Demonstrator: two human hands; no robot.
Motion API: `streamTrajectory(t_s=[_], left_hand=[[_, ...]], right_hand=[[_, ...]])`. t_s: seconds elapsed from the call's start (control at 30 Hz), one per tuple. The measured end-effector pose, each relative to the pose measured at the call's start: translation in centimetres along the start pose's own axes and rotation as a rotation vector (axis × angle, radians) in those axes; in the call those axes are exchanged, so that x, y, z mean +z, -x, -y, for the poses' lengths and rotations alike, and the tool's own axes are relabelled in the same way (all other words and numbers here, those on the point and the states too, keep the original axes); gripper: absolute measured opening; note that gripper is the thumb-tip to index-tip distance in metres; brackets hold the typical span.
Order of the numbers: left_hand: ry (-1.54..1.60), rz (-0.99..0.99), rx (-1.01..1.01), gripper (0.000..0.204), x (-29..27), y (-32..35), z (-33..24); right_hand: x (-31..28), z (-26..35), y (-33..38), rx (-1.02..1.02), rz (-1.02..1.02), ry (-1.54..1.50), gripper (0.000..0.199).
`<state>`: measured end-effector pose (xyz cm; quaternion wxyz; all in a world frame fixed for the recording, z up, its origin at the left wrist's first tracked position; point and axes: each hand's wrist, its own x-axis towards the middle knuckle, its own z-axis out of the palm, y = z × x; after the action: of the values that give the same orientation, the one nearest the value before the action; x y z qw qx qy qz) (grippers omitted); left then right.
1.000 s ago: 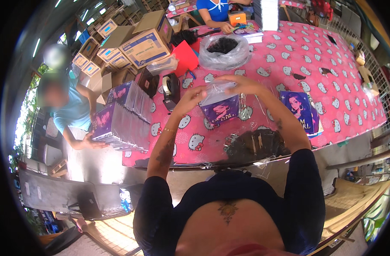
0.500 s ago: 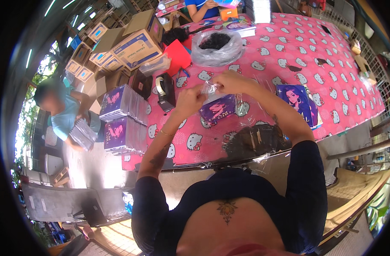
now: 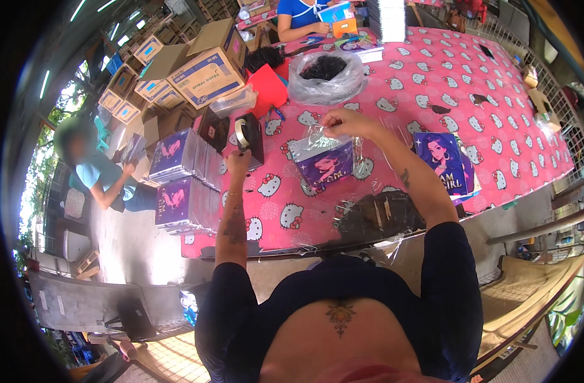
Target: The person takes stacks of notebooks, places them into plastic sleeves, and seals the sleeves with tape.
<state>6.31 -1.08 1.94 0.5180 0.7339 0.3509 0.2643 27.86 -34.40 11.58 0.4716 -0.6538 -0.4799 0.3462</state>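
Observation:
A purple notebook (image 3: 327, 167) with a drawn figure on its cover lies in a clear plastic wrapper (image 3: 316, 135) before me. My right hand (image 3: 344, 122) is closed on the gathered plastic at its far edge. At the near end of a black tape dispenser (image 3: 252, 143), holding a pale tape roll, my left hand (image 3: 238, 161) is closed in a pinch on the adhesive tape; the strip itself is too small to make out. Further right lie several unwrapped notebooks (image 3: 442, 163) with the same style of cover.
Wrapped notebooks (image 3: 177, 182) stand in two piles at the table's left edge. Beyond them are cardboard boxes (image 3: 209, 67), a red sheet (image 3: 267, 88) and a plastic bag (image 3: 327, 76) of black material. One co-worker (image 3: 103, 169) stands at left; another (image 3: 304, 19) sits across the table.
My left hand has let go of the plastic and moved left to the tape dispenser. My right hand stays on the wrapper. The co-worker at left has raised the bundle they hold.

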Motion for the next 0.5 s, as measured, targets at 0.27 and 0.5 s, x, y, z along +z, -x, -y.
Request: streamTrajectory(t_s=[0.27,0.5], left_hand=[[0.406,-0.119,-0.086,0.012,-1.9,-0.8,4.3],[0.12,-0.216,-0.109,0.015,-4.4,3.1,7.7]], right_hand=[[-0.1,-0.1,0.9,0.006,-0.06,-0.036,0.034],[1.0,1.1,0.5,-0.027,-0.028,-0.076,0.034]])
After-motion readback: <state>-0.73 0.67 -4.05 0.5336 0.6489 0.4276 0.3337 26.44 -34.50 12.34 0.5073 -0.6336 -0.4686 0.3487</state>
